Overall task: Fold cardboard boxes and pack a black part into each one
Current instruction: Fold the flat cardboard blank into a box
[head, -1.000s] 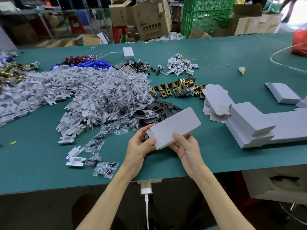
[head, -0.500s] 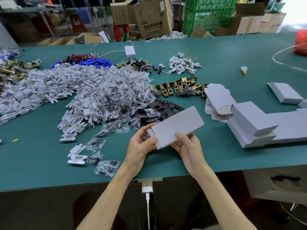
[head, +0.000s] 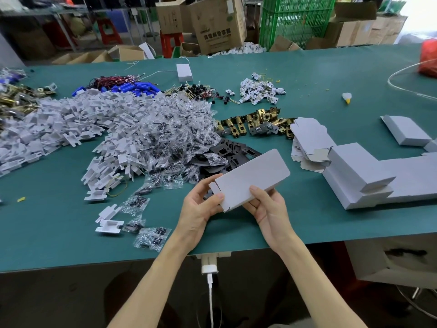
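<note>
A white cardboard box (head: 253,177), long and flat, is held tilted above the green table (head: 307,223) near its front edge. My left hand (head: 201,204) grips its near left end, thumb on the top face by a small end flap. My right hand (head: 267,207) holds its near long edge, thumb on top and fingers underneath. Black flat parts (head: 234,152) lie in a pile just behind the box. Flat unfolded box blanks (head: 307,138) sit stacked to the right of that pile. Folded white boxes (head: 364,176) lie in rows at the right.
A large heap of white plastic pieces and small clear bags (head: 132,138) covers the left middle. Brass latch parts (head: 257,121) lie behind the black parts. A white charger and cable (head: 209,268) hang below the table's front edge. Cardboard cartons and a green crate (head: 295,20) stand beyond.
Both hands and the box stay nearly in place. The box has tipped very slightly.
</note>
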### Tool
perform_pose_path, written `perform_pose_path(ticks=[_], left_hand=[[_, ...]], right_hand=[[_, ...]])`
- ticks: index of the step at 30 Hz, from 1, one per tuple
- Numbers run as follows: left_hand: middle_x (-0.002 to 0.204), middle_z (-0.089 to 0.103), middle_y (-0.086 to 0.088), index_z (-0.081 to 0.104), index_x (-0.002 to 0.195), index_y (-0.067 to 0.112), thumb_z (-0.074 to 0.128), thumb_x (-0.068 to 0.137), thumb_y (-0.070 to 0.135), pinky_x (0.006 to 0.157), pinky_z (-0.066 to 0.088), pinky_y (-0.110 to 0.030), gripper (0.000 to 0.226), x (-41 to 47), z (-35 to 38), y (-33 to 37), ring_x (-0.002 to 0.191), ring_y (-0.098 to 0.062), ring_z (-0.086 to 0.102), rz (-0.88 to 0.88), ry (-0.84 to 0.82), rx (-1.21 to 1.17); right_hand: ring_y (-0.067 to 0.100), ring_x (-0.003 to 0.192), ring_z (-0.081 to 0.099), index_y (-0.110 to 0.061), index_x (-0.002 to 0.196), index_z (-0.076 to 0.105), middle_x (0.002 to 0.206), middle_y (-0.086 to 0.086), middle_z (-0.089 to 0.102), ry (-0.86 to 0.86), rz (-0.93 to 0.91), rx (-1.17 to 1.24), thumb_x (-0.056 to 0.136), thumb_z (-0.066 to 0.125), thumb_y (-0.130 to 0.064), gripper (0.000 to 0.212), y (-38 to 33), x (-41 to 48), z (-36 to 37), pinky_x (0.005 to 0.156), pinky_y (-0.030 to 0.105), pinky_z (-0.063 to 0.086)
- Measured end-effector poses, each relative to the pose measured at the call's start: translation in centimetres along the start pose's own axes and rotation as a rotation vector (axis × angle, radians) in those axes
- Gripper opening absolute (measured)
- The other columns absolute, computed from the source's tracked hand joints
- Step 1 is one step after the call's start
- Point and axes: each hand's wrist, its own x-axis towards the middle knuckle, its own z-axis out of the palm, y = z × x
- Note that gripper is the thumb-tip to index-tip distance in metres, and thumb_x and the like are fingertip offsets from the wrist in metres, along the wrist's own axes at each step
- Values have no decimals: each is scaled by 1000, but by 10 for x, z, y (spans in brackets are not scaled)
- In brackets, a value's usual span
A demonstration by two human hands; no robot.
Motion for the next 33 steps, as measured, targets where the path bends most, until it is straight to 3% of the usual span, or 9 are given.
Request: perform_pose_path(ticks=[26,30,33], left_hand=[[124,73,-8,71,131,23,83,84,19,81,63,-32,48,2,-3,-3,110,-22,71,7,9,11],[119,74,-7,73,126,21,87,78,22,77,63,-31,50,2,-2,-4,107,-20,72,13,20,-1],[118,75,-4,68,126,15,97,69,34,75,63,-31,67,2,-2,-5,106,-20,72,25,20,0]], right_hand=[[28,119,67,-7,142,48,135,12,66,32,-11,-27,92,66,-22,55,-2,-1,3,88,34,60],[30,121,66,-8,138,50,136,13,65,45,-16,-28,91,67,-21,52,-1,-1,3,87,34,60],[31,122,66,-8,137,52,136,13,65,41,-14,-56,91,68,-22,51,0,-1,3,87,35,60]])
